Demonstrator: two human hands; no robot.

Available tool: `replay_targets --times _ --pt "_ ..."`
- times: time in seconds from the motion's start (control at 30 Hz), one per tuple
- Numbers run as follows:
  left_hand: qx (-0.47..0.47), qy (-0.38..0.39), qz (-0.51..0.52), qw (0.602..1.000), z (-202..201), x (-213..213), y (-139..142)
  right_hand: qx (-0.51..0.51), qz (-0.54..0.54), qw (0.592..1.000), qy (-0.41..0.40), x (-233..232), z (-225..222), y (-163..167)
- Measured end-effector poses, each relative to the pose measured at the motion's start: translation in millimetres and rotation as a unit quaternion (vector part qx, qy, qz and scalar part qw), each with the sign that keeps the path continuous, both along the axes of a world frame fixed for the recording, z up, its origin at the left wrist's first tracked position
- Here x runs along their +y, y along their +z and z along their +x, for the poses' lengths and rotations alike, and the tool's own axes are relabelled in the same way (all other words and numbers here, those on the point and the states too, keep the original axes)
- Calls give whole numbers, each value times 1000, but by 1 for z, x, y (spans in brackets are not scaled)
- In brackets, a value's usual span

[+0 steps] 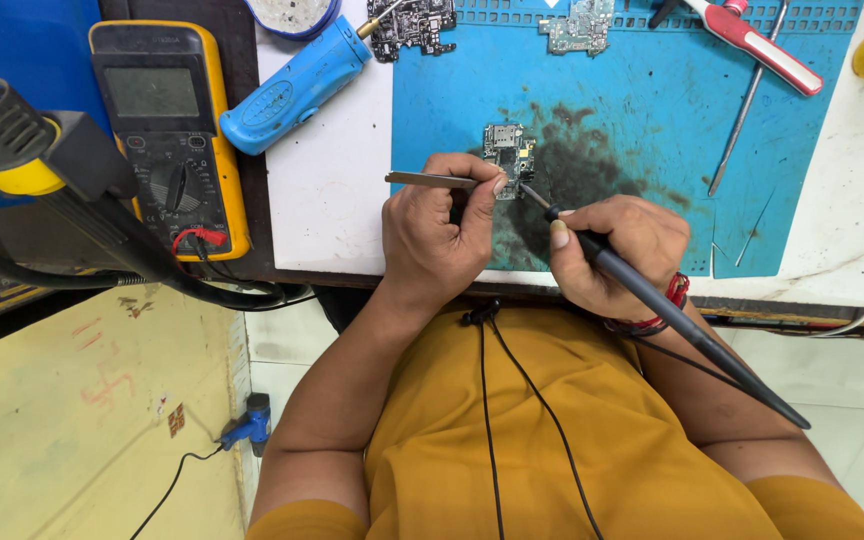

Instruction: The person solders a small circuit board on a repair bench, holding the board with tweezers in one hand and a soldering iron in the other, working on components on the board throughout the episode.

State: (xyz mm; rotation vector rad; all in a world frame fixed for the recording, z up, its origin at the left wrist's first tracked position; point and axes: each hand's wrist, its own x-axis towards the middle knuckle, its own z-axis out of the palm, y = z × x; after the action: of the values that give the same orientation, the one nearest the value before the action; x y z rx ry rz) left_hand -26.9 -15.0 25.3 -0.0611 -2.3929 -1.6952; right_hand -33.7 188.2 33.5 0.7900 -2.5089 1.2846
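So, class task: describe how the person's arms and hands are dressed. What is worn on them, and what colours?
Both hands, left hand and right hand, are bare, with no gloves. The forearms are uncovered; mustard-yellow short sleeves end near the elbows. A red and black thread band circles the right wrist. The left wrist carries nothing.

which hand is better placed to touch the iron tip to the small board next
Right, probably. The right hand holds the soldering iron like a pen, its tip at the small circuit board. The left hand is busy pinching tweezers at the board's edge.
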Motion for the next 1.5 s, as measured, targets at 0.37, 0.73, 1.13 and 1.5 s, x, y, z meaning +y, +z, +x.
replay_targets --times 0.37,0.73,1.13,1.5 --pt "2 0 4 1000 0 0 0 -1 3 1000 -1 -1 -1 1" --pt "-5 2 2 1000 1 0 -1 -1 -1 1000 2 -1 -1 1" --pt "-7 3 5 1000 1 0 -1 -2 6 1000 -4 0 1 1" --pt "-7 3 4 1000 1 0 -1 4 -3 1000 4 -1 0 0"
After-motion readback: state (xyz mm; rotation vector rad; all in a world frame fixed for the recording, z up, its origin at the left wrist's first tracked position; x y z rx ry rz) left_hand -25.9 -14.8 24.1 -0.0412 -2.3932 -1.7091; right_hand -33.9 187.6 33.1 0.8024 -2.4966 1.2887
